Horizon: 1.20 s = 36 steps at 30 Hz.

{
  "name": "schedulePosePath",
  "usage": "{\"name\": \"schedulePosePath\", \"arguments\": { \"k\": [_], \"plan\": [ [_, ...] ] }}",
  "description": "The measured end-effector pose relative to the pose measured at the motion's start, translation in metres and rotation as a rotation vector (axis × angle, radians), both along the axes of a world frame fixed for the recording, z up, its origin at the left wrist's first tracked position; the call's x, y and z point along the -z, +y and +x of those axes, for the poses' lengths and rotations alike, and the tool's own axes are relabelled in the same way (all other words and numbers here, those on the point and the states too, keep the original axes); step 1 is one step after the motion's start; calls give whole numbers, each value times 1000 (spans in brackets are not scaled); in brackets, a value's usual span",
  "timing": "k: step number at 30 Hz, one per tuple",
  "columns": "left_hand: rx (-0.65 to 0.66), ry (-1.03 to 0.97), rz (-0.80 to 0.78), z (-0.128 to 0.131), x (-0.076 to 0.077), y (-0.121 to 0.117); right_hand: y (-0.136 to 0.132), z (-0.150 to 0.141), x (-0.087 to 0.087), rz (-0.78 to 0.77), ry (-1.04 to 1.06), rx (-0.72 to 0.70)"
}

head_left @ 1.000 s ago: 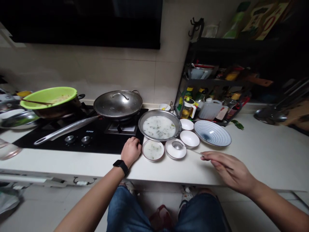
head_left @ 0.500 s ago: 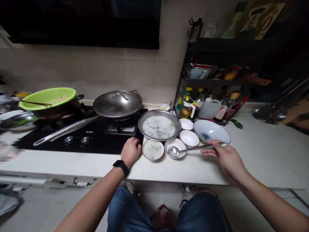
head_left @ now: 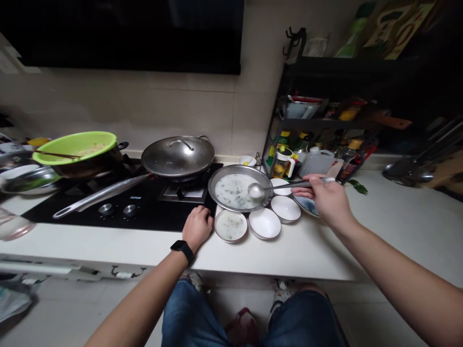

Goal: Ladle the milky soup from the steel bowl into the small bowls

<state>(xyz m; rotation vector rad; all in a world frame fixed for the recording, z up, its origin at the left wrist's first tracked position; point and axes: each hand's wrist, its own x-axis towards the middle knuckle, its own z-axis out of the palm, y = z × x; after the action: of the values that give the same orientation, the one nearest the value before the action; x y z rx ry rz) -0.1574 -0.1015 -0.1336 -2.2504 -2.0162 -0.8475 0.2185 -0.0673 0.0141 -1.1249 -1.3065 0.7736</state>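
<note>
White tabletop (head_left: 289, 255) nearest: the left hand (head_left: 197, 228) rests on it, fingers loosely together and holding nothing, just beside a small bowl of milky soup (head_left: 230, 225) and a white bowl (head_left: 264, 223). Farther off, the right hand (head_left: 323, 200), fingers clamped on a steel ladle (head_left: 256, 191), holds its scoop above a wide steel basin (head_left: 211, 189) of soup.

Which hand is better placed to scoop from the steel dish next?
Probably right: the right hand grips the ladle, its bowl over the steel dish. The left hand rests empty on the counter.
</note>
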Motion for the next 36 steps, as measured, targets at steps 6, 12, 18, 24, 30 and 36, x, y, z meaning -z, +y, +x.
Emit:
{"name": "schedulePosePath", "arguments": {
  "k": [6, 12, 18, 24, 30, 36],
  "plan": [
    [7, -8, 9, -1, 1, 1, 20, -32, 22, 486, -659, -189],
    [3, 1, 11, 0, 1, 0, 18, -33, 33, 815, -1117, -363],
    [-3, -7, 10, 0, 0, 0, -18, -17, 15, 697, -849, -209],
    [1, -3, 18, 1, 0, 0, -93, 23, -11, 476, -597, 40],
    [2, -7, 17, 0, 0, 0, -108, 33, 5, 577, -835, -244],
    [1, 5, 13, 0, 0, 0, -104, 22, 23, 659, -914, -417]
  ]
}}
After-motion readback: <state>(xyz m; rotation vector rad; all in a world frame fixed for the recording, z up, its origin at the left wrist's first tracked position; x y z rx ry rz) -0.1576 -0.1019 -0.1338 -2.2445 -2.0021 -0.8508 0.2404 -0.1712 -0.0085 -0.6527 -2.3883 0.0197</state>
